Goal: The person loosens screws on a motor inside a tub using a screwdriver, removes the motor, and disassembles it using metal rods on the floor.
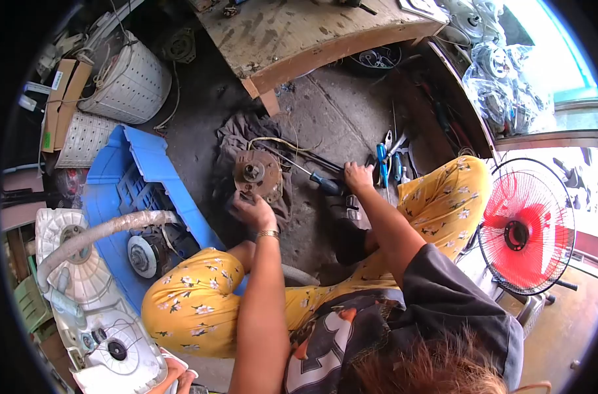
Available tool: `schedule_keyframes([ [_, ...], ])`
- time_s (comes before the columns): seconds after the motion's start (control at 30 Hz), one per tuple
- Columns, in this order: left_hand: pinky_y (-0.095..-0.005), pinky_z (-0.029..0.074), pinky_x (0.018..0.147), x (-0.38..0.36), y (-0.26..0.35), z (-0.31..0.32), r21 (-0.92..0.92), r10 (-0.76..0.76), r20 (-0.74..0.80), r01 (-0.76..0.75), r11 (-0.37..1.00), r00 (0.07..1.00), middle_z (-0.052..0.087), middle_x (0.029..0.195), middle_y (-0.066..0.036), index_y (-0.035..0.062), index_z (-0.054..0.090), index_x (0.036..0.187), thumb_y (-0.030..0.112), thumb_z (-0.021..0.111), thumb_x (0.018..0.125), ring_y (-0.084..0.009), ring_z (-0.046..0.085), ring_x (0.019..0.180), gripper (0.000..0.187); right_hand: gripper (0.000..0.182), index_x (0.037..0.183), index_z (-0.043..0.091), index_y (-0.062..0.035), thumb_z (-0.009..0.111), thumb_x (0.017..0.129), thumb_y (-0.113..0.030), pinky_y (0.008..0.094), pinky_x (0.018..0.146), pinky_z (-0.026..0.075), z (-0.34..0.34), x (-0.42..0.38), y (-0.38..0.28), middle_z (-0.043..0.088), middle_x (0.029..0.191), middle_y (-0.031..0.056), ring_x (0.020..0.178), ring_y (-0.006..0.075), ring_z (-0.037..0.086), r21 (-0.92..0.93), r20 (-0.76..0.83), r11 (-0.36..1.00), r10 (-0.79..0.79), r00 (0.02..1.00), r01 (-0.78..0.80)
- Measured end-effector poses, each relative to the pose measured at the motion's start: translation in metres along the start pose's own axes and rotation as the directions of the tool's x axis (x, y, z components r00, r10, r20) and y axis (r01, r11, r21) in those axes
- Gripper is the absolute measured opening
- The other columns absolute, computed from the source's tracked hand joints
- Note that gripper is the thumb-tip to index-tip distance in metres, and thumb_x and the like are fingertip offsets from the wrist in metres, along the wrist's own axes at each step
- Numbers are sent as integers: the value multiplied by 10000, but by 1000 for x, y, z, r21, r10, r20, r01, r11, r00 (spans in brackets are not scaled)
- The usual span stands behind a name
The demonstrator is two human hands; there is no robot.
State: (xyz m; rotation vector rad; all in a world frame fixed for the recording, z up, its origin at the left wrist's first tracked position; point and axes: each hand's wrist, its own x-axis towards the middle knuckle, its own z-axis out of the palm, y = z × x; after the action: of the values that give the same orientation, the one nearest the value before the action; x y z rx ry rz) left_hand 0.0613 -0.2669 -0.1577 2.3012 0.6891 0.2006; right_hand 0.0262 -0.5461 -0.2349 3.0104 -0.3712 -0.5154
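A rusty round metal part with a central shaft lies on a dark crumpled cloth on the floor. My left hand is at its lower edge, fingers bent against it; what lies under the fingers is hidden. My right hand is farther right, closed near the end of a dark rod. Just left of it a screwdriver with a dark blue handle points toward the metal part. Blue-handled pliers and other tools lie right of my right hand.
A wooden table stands ahead. At left are a white perforated drum, a blue plastic housing and a white machine panel. A red fan stands at right, below bagged parts. Another person's hand shows at bottom left.
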Motion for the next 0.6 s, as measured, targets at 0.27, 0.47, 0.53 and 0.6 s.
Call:
schedule_keyframes([
  [0.27, -524, 355, 882, -42, 16, 16, 13, 217, 54, -218, 976, 975, 468, 1198, -259, 30, 436, 1181, 124, 561, 693, -447, 437, 1054, 512, 187, 942, 534, -110, 521, 850, -271, 422, 519, 494, 2, 2, 20, 636, 805, 96, 707, 275, 658, -75, -108, 956, -292, 950, 285],
  [0.47, -482, 342, 932, -58, 31, 24, -35, 383, 83, -381, 924, 920, 469, 1167, -230, 12, 452, 1174, 86, 578, 699, -406, 427, 1101, 496, 154, 978, 486, -92, 465, 868, -199, 414, 512, 507, -13, -11, 13, 621, 785, 130, 626, 316, 640, 72, -70, 970, -229, 971, 234],
  [0.53, -473, 340, 942, -62, 48, 16, -235, 407, 221, -356, 904, 886, 481, 1153, -215, 5, 446, 1185, 70, 572, 714, -392, 444, 1089, 491, 169, 1014, 475, -94, 451, 870, -180, 427, 520, 506, -18, -18, 10, 622, 822, 138, 640, 333, 640, 112, -40, 976, -185, 982, 188],
  [0.6, -391, 399, 870, -74, 39, 33, -382, 426, 324, -295, 876, 845, 491, 1065, -161, 6, 439, 1199, 17, 555, 778, -287, 492, 970, 437, 179, 1030, 470, -97, 447, 869, -173, 425, 516, 503, -21, -25, 10, 622, 848, 146, 645, 334, 641, 103, -39, 975, -193, 980, 196],
])
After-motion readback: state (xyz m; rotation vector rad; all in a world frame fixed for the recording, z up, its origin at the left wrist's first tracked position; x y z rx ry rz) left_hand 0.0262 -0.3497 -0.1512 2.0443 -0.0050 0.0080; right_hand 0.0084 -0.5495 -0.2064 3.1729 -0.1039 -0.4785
